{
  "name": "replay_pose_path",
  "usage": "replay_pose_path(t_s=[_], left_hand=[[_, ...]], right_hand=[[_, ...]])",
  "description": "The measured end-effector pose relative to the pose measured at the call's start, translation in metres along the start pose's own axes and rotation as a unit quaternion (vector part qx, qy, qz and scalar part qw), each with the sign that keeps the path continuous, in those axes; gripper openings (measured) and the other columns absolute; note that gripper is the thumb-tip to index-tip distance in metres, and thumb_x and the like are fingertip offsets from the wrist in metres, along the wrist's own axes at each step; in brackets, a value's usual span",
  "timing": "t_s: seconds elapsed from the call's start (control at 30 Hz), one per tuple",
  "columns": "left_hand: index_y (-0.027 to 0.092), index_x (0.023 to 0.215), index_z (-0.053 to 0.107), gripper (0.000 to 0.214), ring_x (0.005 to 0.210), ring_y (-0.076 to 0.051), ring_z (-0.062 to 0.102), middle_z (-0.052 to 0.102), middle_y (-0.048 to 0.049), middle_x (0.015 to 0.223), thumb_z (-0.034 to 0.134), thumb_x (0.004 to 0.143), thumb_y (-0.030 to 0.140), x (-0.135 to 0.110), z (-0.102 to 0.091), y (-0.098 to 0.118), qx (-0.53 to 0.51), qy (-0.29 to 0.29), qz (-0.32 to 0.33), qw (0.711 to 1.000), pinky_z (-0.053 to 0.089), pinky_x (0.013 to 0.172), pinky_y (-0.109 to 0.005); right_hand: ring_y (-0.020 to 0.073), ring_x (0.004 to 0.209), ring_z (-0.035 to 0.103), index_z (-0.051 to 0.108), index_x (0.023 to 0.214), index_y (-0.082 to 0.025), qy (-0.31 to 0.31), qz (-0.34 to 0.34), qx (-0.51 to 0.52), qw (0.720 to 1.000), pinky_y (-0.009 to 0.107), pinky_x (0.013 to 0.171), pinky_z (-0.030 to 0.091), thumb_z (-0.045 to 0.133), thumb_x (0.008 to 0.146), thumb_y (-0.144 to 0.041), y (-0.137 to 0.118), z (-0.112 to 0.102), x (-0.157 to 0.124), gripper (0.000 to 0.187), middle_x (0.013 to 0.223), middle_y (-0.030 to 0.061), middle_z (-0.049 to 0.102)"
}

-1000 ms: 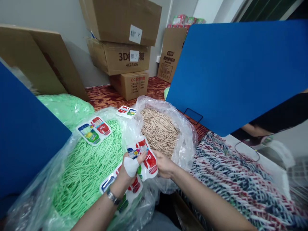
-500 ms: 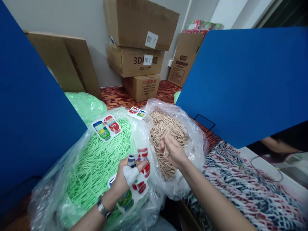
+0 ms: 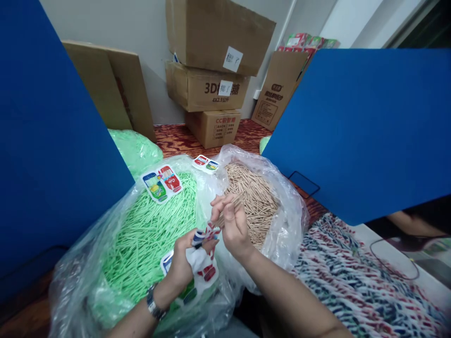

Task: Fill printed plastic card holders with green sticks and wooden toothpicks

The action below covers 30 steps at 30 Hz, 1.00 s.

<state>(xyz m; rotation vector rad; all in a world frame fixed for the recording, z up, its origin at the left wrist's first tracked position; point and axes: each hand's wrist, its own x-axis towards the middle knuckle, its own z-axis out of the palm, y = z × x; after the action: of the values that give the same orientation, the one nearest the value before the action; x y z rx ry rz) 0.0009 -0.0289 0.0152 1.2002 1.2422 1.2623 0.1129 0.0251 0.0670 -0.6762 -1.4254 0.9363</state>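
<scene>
- Bag point(image 3: 79, 277): clear crinkled plastic, wide-mouthed, filled with slim green sticks point(image 3: 151, 234).
- Second bag point(image 3: 295, 206): rim against the first, filled with loose tan sticks point(image 3: 255, 188).
- Left hand point(image 3: 183, 263): closed on a smooth printed packet point(image 3: 210, 232), above the first bag's right side.
- Right hand point(image 3: 234, 230): fingers curled round a few held sticks point(image 3: 238, 201), clear air above.
- Held sticks: long axis lower left to upper right, lower ends at packet; insertion cannot be told.
</scene>
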Motion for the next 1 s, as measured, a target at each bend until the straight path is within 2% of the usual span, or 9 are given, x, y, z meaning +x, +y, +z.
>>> replay_pose_path(t_s=[0.1, 0.17, 0.27, 0.33, 0.47, 0.6, 0.7, 0.87, 1.0], left_hand=[[0.015, 0.067, 0.055, 0.016, 0.059, -0.013, 0.048, 0.054, 0.0012, 0.064, 0.07, 0.071, 0.019, 0.001, -0.005, -0.001, 0.027, 0.011, 0.032, 0.999, 0.04, 0.055, -0.022], [0.015, 0.07, 0.056, 0.014, 0.061, -0.013, 0.048, 0.054, 0.0012, 0.065, 0.069, 0.073, 0.02, 0.001, -0.009, -0.003, 0.042, 0.016, 0.053, 0.998, 0.04, 0.057, -0.022], [0.015, 0.072, 0.058, 0.013, 0.061, -0.013, 0.049, 0.055, 0.001, 0.067, 0.068, 0.076, 0.023, 0.001, -0.015, -0.004, 0.051, 0.021, 0.067, 0.996, 0.04, 0.057, -0.023], [0.015, 0.072, 0.058, 0.014, 0.06, -0.013, 0.05, 0.055, 0.0009, 0.066, 0.067, 0.077, 0.025, 0.001, -0.019, -0.002, 0.057, 0.025, 0.078, 0.995, 0.04, 0.057, -0.023], [0.015, 0.07, 0.058, 0.016, 0.059, -0.013, 0.05, 0.055, 0.0006, 0.065, 0.068, 0.076, 0.026, 0.0, -0.026, 0.002, 0.095, 0.042, 0.108, 0.989, 0.04, 0.056, -0.024], [0.016, 0.065, 0.055, 0.021, 0.056, -0.013, 0.048, 0.052, 0.0017, 0.061, 0.07, 0.074, 0.028, -0.003, -0.035, 0.001, 0.124, 0.067, 0.101, 0.985, 0.038, 0.053, -0.024], [0.016, 0.067, 0.054, 0.02, 0.057, -0.013, 0.048, 0.052, 0.0016, 0.063, 0.07, 0.074, 0.027, -0.005, -0.04, -0.003, 0.126, 0.055, 0.099, 0.986, 0.038, 0.054, -0.024], [0.015, 0.07, 0.056, 0.02, 0.056, -0.012, 0.047, 0.053, 0.0023, 0.062, 0.07, 0.074, 0.029, -0.008, -0.044, -0.007, 0.121, 0.071, 0.071, 0.988, 0.038, 0.053, -0.022], [0.015, 0.077, 0.06, 0.015, 0.059, -0.012, 0.05, 0.058, 0.0006, 0.067, 0.065, 0.078, 0.029, -0.02, -0.051, -0.005, 0.114, 0.036, 0.049, 0.992, 0.04, 0.054, -0.022]], right_hand=[[0.0193, 0.111, 0.05, 0.047, 0.09, -0.023, -0.06, 0.027, -0.058, 0.996, 0.041, 0.099, 0.038, 0.033, 0.096, -0.04, 0.002, -0.002, -0.007, 0.023, 0.095, 0.0057, 0.06], [0.0216, 0.119, 0.045, 0.049, 0.1, -0.022, -0.109, 0.032, -0.083, 0.99, 0.042, 0.101, 0.037, 0.035, 0.093, -0.048, 0.003, -0.007, -0.01, 0.03, 0.119, 0.0089, 0.054], [0.0239, 0.123, 0.044, 0.044, 0.121, -0.023, -0.117, 0.028, -0.082, 0.989, 0.043, 0.102, 0.037, 0.031, 0.09, -0.058, 0.006, -0.017, -0.008, 0.048, 0.133, 0.0104, 0.046], [0.0225, 0.119, 0.048, 0.04, 0.129, -0.024, -0.122, 0.03, -0.093, 0.988, 0.042, 0.1, 0.04, 0.028, 0.093, -0.053, 0.007, -0.022, -0.006, 0.048, 0.13, 0.01, 0.049], [0.0197, 0.109, 0.056, 0.05, 0.125, -0.026, -0.228, -0.007, -0.17, 0.959, 0.04, 0.095, 0.044, 0.037, 0.095, -0.032, 0.006, -0.026, -0.004, 0.033, 0.121, 0.0074, 0.058], [0.0192, 0.109, 0.056, 0.042, 0.134, -0.03, -0.193, -0.024, -0.181, 0.964, 0.043, 0.094, 0.045, 0.039, 0.094, -0.024, 0.002, -0.025, -0.002, 0.04, 0.129, 0.0072, 0.054], [0.0191, 0.112, 0.054, 0.054, 0.124, -0.028, -0.268, -0.068, -0.19, 0.942, 0.04, 0.095, 0.044, 0.045, 0.092, -0.02, 0.001, -0.022, 0.0, 0.034, 0.123, 0.0067, 0.058], [0.0169, 0.095, 0.06, 0.055, 0.122, -0.024, -0.235, -0.043, -0.205, 0.949, 0.032, 0.083, 0.048, 0.052, 0.089, -0.02, 0.005, -0.018, 0.0, 0.033, 0.11, 0.0072, 0.062], [0.0144, 0.077, 0.059, 0.062, 0.094, -0.021, -0.254, -0.015, -0.216, 0.943, 0.027, 0.07, 0.046, 0.052, 0.089, -0.022, 0.008, -0.022, -0.001, 0.011, 0.083, 0.0026, 0.063]])
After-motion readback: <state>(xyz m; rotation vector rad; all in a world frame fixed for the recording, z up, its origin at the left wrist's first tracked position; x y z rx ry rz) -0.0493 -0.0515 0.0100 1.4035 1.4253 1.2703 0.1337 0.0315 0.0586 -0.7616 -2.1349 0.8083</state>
